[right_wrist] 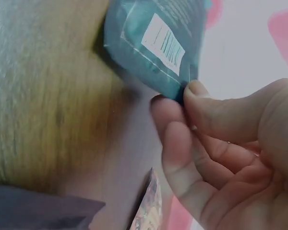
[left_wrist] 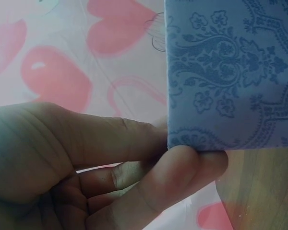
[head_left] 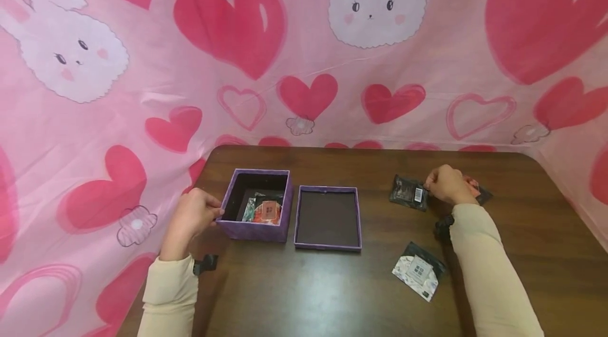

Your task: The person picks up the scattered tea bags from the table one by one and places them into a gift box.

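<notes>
My left hand [head_left: 192,215] grips the left wall of the open purple box [head_left: 258,229], which holds small packets [head_left: 263,209]. Far right, my right hand [head_left: 446,184] pinches a dark packet [head_left: 407,192] on the table [head_left: 304,295].

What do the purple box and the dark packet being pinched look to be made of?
The purple box looks like card covered in matte embossed paper: a paisley relief shows in the left wrist view. The dark packet seems glossy plastic film, with sealed edges and a white barcode label.

left hand [head_left: 190,217] curled, right hand [head_left: 446,185] pinching
</notes>
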Demonstrator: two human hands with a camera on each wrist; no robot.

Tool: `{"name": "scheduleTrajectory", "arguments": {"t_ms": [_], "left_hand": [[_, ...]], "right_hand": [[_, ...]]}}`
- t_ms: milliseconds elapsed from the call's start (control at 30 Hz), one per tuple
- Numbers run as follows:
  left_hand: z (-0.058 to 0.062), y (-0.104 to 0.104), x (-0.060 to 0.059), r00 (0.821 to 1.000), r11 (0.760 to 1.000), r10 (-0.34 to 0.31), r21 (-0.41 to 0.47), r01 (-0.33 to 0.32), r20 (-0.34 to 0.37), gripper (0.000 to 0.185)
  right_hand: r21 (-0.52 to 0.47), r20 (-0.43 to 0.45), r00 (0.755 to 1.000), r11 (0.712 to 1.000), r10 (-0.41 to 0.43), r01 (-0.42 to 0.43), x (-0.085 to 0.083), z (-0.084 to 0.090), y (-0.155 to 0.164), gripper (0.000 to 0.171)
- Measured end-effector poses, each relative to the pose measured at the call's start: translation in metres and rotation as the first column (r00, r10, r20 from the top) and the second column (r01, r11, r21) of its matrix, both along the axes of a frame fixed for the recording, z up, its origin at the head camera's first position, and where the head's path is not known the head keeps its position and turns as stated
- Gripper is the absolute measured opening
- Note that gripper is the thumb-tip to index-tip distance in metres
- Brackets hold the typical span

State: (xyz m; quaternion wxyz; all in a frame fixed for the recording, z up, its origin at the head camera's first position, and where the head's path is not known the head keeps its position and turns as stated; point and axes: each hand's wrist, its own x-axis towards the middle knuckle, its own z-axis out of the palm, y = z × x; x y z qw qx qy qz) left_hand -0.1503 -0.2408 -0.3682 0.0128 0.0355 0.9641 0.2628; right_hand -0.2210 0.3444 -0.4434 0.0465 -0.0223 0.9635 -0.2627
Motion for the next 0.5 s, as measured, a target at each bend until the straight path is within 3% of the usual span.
{"name": "scheduleTrajectory", "arguments": {"t_ms": [233, 500], "left_hand": [[0.002, 0.001, -0.001, 1.0, 1.0, -0.006, -0.017, 0.006, -0.001, 0.006], [0.002, 0.002, 0.0, 1.0, 1.0, -0.014, -0.013, 0.014, -0.014, 0.006]], "right_hand": [[-0.089, 0.048, 0.992, 0.989, -0.114, 0.117, 0.005, 0.002, 0.009, 0.012], [-0.123, -0.002, 0.991, 0.983, -0.135, 0.133, 0.01, 0.002, 0.013, 0.016]]}}
